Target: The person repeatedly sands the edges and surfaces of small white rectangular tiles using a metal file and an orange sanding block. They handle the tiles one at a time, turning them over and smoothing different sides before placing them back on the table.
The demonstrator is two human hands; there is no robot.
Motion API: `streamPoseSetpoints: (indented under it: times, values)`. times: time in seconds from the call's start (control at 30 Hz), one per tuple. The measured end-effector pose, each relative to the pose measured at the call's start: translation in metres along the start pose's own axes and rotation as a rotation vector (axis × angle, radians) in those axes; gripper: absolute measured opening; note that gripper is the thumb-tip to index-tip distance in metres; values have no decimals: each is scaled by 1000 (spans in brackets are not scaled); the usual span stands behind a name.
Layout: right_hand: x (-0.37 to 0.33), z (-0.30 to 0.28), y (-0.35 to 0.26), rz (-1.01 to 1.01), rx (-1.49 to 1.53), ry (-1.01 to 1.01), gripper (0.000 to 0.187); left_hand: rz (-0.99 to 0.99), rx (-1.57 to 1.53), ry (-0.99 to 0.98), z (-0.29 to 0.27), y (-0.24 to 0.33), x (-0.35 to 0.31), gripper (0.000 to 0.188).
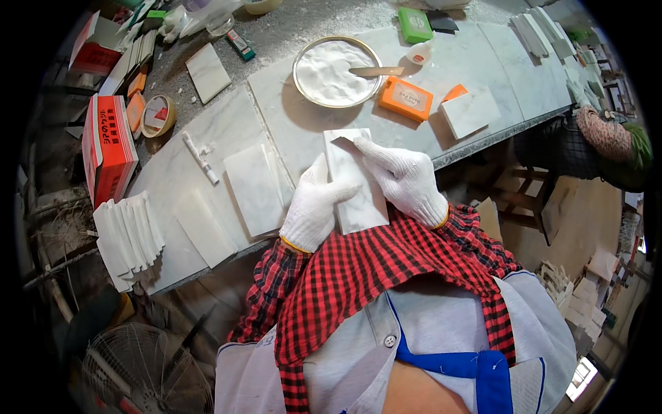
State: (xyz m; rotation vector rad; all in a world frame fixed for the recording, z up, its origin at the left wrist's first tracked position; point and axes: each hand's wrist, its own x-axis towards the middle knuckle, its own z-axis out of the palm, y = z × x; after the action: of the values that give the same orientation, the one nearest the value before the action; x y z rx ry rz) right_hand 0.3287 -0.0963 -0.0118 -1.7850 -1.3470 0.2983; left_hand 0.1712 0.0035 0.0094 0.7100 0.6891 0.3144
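Observation:
My left hand (pixel 312 208), in a white knitted glove, is closed round a white, grey-veined marble tile (pixel 358 196), thumb across its face. The tile stands tilted in front of my chest at the bench edge. My right hand (pixel 408 176), gloved alike, has its fingers pinched together at the tile's upper right part. A small, thin greyish piece (pixel 343 139) shows at those fingertips; its kind is unclear. Beyond the tile sits a round bowl (pixel 298 84) of white powdery or pasty filling, with a spatula (pixel 379 71) lying across its rim.
An orange box (pixel 405 98) and a marble tile (pixel 472 112) lie right of the bowl, a green box (pixel 414 25) behind. At left are stacked tiles (pixel 254 190), a row of thin slabs (pixel 124 234), a marker-like tube (pixel 201 159) and a red carton (pixel 110 148). A fan (pixel 148 369) stands below.

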Motion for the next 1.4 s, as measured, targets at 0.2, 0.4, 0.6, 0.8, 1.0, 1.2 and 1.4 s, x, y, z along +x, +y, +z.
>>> streamPoseSetpoints:
  times: [0.2, 0.4, 0.6, 0.8, 1.0, 1.2, 1.4]
  values:
    - [13, -7, -8, -1, 43, 21, 37, 16, -3, 14, 8, 2, -6, 59]
    - [17, -15, -3, -14, 86, -40, 38, 15, 28, -15, 8, -1, -4, 59]
    - [9, -19, -5, -67, -12, -88, 45, 33, -6, -1, 14, 2, -5, 57]
    - [3, -14, 1, -71, -27, -127, 44, 10, 7, 40, 14, 5, -5, 58]
    - [19, -14, -8, -69, 52, -45, 39, 11, -5, 53, 14, 4, -3, 60]
    - [17, -11, 12, -59, 8, -53, 35, 12, 20, 32, 8, 2, 2, 53]
    - [19, -22, 18, 111, 550, -292, 33, 49, -53, 20, 15, 7, 2, 55]
